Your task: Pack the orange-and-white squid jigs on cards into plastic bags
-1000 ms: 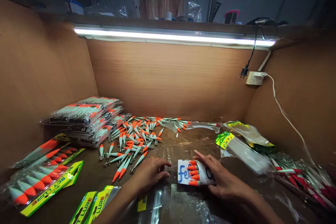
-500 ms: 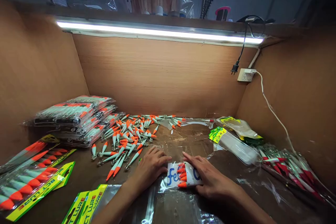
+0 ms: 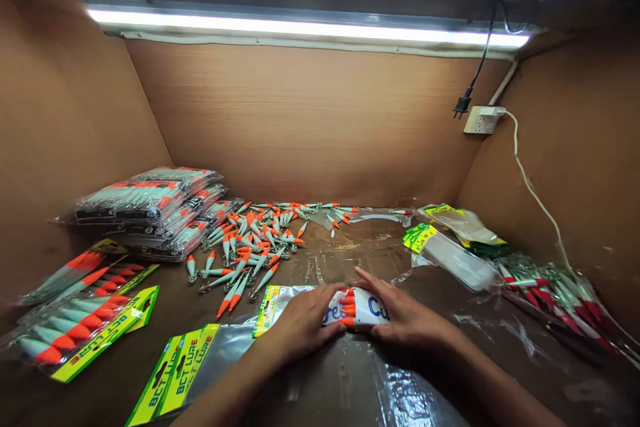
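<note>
My left hand (image 3: 306,317) and my right hand (image 3: 407,313) grip opposite ends of a white sheet with blue lettering (image 3: 374,310). Several fishing lures lie on it, their orange tips (image 3: 349,310) lined up in a column between my hands. The lures' other ends cannot be made out. Both hands have their fingers curved over the sheet, with the right index finger raised. A clear bag with a yellow header (image 3: 267,310) lies beside and partly under my left hand. More yellow-headed BCT LURE bags (image 3: 175,373) lie to the lower left.
Loose orange-and-pale lures (image 3: 255,247) are heaped at the back. Packed lures (image 3: 145,203) are stacked at left, near bagged lures (image 3: 80,330). Clear bags (image 3: 450,257) and red-and-white lures (image 3: 555,300) lie at right. A black plug (image 3: 463,103) hangs above.
My view has tipped downward. My left hand has moved inward and now covers more of the sheet's left end. The yellow-headed bag beside it has come into view.
</note>
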